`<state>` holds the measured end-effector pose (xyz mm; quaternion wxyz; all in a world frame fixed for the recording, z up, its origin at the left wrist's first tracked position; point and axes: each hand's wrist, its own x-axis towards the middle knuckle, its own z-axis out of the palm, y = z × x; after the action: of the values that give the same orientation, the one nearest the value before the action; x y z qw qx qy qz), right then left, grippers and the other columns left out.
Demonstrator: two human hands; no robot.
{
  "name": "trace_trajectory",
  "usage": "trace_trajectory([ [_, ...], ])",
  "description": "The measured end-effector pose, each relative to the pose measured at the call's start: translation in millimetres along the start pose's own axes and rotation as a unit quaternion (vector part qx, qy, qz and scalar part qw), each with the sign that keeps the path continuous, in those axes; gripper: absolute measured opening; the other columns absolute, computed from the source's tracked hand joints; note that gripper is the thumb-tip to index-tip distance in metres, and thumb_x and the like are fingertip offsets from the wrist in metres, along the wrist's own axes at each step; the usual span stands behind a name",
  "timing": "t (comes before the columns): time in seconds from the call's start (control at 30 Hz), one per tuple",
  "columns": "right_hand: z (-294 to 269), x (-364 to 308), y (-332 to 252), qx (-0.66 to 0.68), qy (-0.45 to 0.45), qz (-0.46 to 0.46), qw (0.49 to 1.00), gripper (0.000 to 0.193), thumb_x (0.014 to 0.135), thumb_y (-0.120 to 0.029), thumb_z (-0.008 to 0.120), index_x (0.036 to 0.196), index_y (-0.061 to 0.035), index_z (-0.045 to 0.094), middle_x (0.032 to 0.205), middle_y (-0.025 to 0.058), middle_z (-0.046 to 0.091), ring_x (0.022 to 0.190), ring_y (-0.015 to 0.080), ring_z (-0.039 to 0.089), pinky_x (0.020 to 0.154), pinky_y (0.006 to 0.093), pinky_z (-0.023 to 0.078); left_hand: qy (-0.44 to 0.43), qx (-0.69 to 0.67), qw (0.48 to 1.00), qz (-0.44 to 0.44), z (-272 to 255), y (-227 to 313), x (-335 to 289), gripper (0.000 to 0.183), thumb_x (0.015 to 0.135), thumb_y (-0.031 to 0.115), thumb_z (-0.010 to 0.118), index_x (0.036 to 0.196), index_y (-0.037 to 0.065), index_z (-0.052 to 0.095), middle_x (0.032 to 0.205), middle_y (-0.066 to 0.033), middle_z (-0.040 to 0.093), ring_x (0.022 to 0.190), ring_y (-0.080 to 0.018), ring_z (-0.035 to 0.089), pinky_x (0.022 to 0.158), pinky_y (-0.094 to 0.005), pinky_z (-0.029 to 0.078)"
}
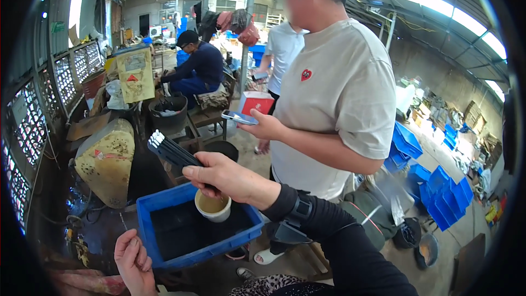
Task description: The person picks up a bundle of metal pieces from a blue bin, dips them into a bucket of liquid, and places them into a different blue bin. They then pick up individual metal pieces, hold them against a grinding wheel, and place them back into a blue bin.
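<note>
My right hand (233, 176) is closed around a bundle of thin black rods (174, 152) with bright silvery ends. It holds them tilted up to the left, above a blue plastic crate (211, 249). In the crate, just under that hand, a pale round cup (212, 214) holds a yellowish-brown content. Dark material covers the crate's floor. At the lower left, my left hand (133, 263) is raised beside the crate with its fingers curled in. A thin strand shows near its fingertips; whether the fingers grip it I cannot make out.
A person in a light T-shirt (342, 87) stands close by on the right, holding a phone (239, 117). A yellowish, stained machine housing (107, 159) stands left of the crate. Behind are a black bucket (169, 114) and a seated person (200, 68). Blue bins (446, 197) are stacked at right.
</note>
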<state>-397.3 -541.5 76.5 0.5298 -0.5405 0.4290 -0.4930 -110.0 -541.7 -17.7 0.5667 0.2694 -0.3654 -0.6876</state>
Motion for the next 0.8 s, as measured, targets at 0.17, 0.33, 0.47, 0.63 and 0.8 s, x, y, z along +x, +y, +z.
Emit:
trace_trajectory([
  [0.17, -30.4, 12.1, -29.2, -0.055, -0.012, -0.031, 0.998, 0.026, 0.096, -0.028, 0.059, 0.083, -0.0076, 0.048, 0.066, -0.0015, 0.049, 0.053, 0.0051, 0.046, 0.047, 0.0211, 0.035, 0.001, 0.041, 0.999, 0.007, 8.9, 2.3, 12.7, 0.019, 0.092, 0.007, 0.056, 0.111, 0.004, 0.060, 0.082, 0.0006, 0.054, 0.055, -0.0024, 0.040, 0.042, -0.0147, 0.027],
  [0.33, -80.3, 29.6, -8.3, -0.025, 0.067, -0.049, 0.996, 0.023, 0.096, -0.027, 0.056, 0.084, -0.0079, 0.048, 0.066, -0.0018, 0.049, 0.052, 0.0051, 0.045, 0.048, 0.0210, 0.035, -0.050, -0.028, 0.998, -0.038, 13.3, -32.4, 28.3, 0.030, 0.094, 0.006, 0.055, 0.124, -0.002, 0.054, 0.100, -0.0037, 0.059, 0.076, -0.0098, 0.052, 0.056, -0.0193, 0.040],
  [0.47, -80.6, 25.8, 71.6, 0.031, 0.029, 0.051, 0.998, 0.026, 0.096, -0.028, 0.055, 0.082, -0.0087, 0.046, 0.065, -0.0017, 0.049, 0.050, 0.0048, 0.043, 0.045, 0.0200, 0.033, 0.081, 0.024, 0.992, -0.097, 31.2, -55.9, 37.5, 0.029, 0.095, 0.006, 0.053, 0.123, -0.002, 0.054, 0.094, -0.0025, 0.056, 0.074, -0.0092, 0.050, 0.056, -0.0194, 0.039],
  [0.63, -68.0, 10.2, 112.9, 0.070, 0.020, 0.115, 0.991, 0.026, 0.097, -0.029, 0.054, 0.082, -0.0095, 0.046, 0.062, -0.0030, 0.047, 0.050, 0.0044, 0.044, 0.043, 0.0190, 0.032, 0.061, 0.035, 0.990, -0.121, 39.7, -68.2, 42.8, 0.030, 0.096, 0.006, 0.051, 0.125, -0.001, 0.053, 0.094, -0.0029, 0.057, 0.075, -0.0093, 0.051, 0.058, -0.0196, 0.040],
  [0.8, -58.7, -11.2, 49.6, -0.052, -0.017, 0.061, 0.997, 0.023, 0.098, -0.024, 0.053, 0.086, -0.0065, 0.046, 0.063, -0.0028, 0.046, 0.051, 0.0050, 0.043, 0.044, 0.0216, 0.032, 0.013, 0.029, 0.994, -0.101, 35.7, -76.4, 48.4, 0.034, 0.097, 0.009, 0.050, 0.129, 0.000, 0.051, 0.099, -0.0031, 0.058, 0.081, -0.0104, 0.053, 0.068, -0.0216, 0.043],
])
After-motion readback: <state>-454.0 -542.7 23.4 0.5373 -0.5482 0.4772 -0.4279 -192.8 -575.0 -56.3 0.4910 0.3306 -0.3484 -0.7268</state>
